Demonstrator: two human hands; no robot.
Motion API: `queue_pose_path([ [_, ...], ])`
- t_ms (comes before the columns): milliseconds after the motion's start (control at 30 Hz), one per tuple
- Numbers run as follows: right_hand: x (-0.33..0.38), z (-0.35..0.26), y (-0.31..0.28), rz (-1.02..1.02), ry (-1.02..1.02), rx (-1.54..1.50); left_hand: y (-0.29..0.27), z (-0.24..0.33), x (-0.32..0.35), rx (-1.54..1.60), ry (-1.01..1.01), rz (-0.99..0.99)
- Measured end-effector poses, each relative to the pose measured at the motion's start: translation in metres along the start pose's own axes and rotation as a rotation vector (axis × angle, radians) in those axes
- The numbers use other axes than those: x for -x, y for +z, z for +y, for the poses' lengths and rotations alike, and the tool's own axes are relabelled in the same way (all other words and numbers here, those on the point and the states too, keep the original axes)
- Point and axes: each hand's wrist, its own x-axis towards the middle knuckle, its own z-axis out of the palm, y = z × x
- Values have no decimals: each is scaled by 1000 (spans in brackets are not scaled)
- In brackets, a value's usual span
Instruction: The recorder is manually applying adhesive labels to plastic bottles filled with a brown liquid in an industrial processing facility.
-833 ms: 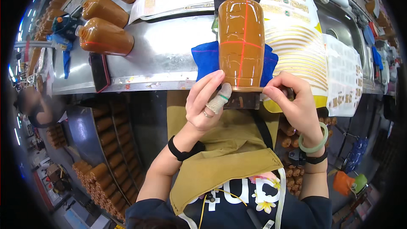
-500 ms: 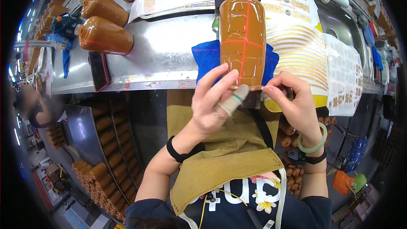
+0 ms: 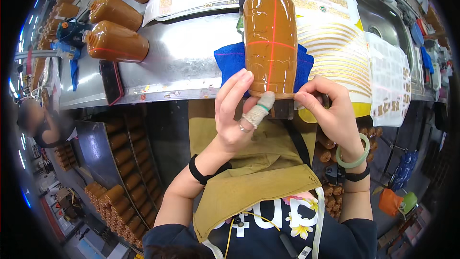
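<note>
A glossy brown bottle (image 3: 269, 29) lies on its side with its neck pointing away from me and its base toward me. Red light lines cross on it. Along its near edge runs a thin tan strip (image 3: 286, 96). My left hand (image 3: 233, 110) has its fingers apart; a cloth-wrapped finger presses the bottle's near edge and other fingertips are by its left side. At the right end of that edge, my right hand (image 3: 330, 105) pinches thumb and finger together on the strip's end. A blue cloth (image 3: 231, 64) sits beneath the bottle.
Several more brown bottles (image 3: 118, 41) lie at the left of the metal bench (image 3: 182, 43), near a dark phone (image 3: 111, 81). Sheets of gold curved strips (image 3: 335, 62) are at the right, before a sink (image 3: 383, 19). A bottle rack (image 3: 129, 153) stands lower left. Another person is far left.
My left hand's wrapped finger has moved slightly up and left onto the bottle's near edge. My right hand keeps its pinch there. The whole view has shifted a little.
</note>
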Motion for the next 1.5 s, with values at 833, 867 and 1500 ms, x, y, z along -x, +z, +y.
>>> queue_pose_path([
  [833, 0, -3, -2, -10, -7, 29, 5, -2, -2, -14, 63, -88],
  [867, 0, -4, -2, -19, -9, 26, 8, -3, -4, 109, 70, -88],
  [1500, -1, -2, -2, 16, -10, -22, 1, -1, -4, -174, 209, -50],
])
